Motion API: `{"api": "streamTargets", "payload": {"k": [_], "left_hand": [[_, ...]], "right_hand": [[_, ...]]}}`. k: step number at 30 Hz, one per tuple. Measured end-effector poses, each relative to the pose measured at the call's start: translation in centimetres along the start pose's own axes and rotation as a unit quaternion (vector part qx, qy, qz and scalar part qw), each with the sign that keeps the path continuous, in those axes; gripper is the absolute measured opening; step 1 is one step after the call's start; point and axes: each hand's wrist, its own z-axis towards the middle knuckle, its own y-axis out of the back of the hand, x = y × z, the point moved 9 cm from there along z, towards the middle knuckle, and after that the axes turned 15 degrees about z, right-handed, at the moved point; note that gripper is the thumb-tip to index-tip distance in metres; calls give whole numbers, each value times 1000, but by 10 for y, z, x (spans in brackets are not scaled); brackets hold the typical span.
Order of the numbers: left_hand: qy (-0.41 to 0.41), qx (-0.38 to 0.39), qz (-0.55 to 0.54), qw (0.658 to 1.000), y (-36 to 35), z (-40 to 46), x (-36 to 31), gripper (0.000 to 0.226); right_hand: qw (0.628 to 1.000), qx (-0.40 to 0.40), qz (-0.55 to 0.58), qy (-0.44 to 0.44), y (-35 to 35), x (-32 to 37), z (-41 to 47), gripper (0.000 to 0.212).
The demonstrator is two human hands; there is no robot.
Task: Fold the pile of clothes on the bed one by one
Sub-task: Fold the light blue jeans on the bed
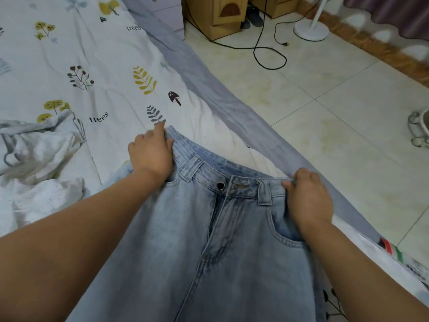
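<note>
You pinched the jeans (209, 240) waistband with left hand (151, 154) at ten o'clock and right hand (306, 196) at three, likely to spread it flat for folding.

- A single head-worn view looks forward and steeply down, from above the bed (76, 56).
- It sits close: both forearms enter from the bottom edge, left hand (149, 154) and right hand (307, 198) near centre.
- The wide lens bends the edges; the floor (325, 89) fills the upper right, its far corner apparently blurred.
</note>
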Motion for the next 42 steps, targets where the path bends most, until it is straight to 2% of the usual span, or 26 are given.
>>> {"api": "streamTargets", "payload": {"k": [2,4,5,7,8,10,12,14,18,21,25,27,29,32,35,40,42], "left_hand": [[-27,-18,19,999,4,-17,-16,58],[-103,-58,36,992,4,-52,-39,65],[-151,-68,55,985,0,-71,-50,67],[-208,-31,123,970,-23,-95,-58,71],[-216,23,146,965,-40,-97,-56,72],[-199,83,170,962,-64,-94,-49,66],[-189,104,197,956,-74,-92,-49,62],[-189,116,205,953,-74,-91,-53,64],[-202,175,131,955,-58,-91,-52,63],[-210,148,64,964,-24,-107,-43,60],[-202,123,31,971,14,-153,-11,61],[-188,130,3,974,23,-177,9,56],[-168,143,-13,975,28,-200,28,55],[-140,156,-20,978,33,-237,58,40],[-124,157,-13,980,38,-278,96,58],[-49,124,-27,991,52,-341,184,77],[-7,116,-27,993,54,-365,227,71]], "right_hand": [[997,-62,-13,33,15,16,-6,32],[987,-123,31,103,27,43,-31,39],[982,-121,28,143,22,57,-49,44],[978,-35,-28,202,-17,73,-74,59],[977,30,-58,202,-43,71,-79,65],[975,117,-92,166,-81,57,-75,73],[975,145,-108,132,-96,51,-67,76],[970,123,-158,138,-100,48,-61,78],[970,140,-156,126,-96,48,-63,70],[969,166,-132,126,-75,65,-74,69],[973,137,-40,182,-42,94,-115,56],[969,85,-7,234,-34,102,-141,45],[965,89,23,247,-34,102,-171,37],[951,127,8,283,-42,104,-220,27],[934,155,-8,321,-52,106,-271,11],[921,206,2,329,-75,115,-342,11],[917,221,-7,333,-84,123,-367,16]]}}
